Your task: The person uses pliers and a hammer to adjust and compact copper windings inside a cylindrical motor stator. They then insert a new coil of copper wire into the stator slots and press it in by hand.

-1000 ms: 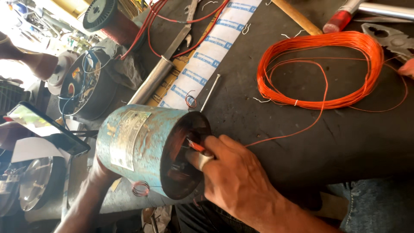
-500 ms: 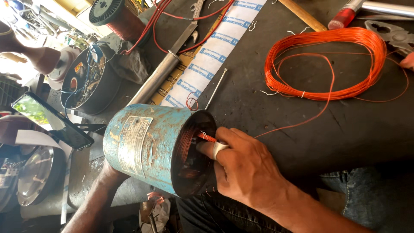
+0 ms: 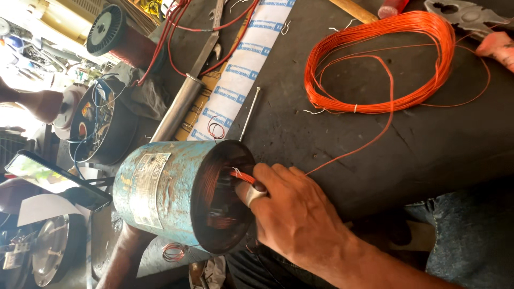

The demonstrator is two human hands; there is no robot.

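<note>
A worn blue motor housing [image 3: 160, 187] lies on its side at the near edge of the dark bench, its open end showing copper windings [image 3: 214, 187]. My right hand [image 3: 292, 214] is at that opening and pinches a bundle of orange wire [image 3: 243, 175] against the inner slots. A single orange strand [image 3: 348, 152] runs from my fingers up to a large orange wire coil [image 3: 375, 61] on the bench. My left forearm [image 3: 123, 257] reaches up under the housing. The left hand itself is hidden behind it.
A white printed strip [image 3: 241, 69], a metal tube [image 3: 179, 109] and a thin rod [image 3: 249, 115] lie beyond the housing. A copper wire spool [image 3: 115, 37] and another round motor part [image 3: 101, 126] sit at left. Pliers [image 3: 460, 13] and another person's fingers [image 3: 495, 45] are top right.
My right hand has stayed at the housing mouth, pressing the orange wire a little further in. The housing and the view have shifted slightly to the right.
</note>
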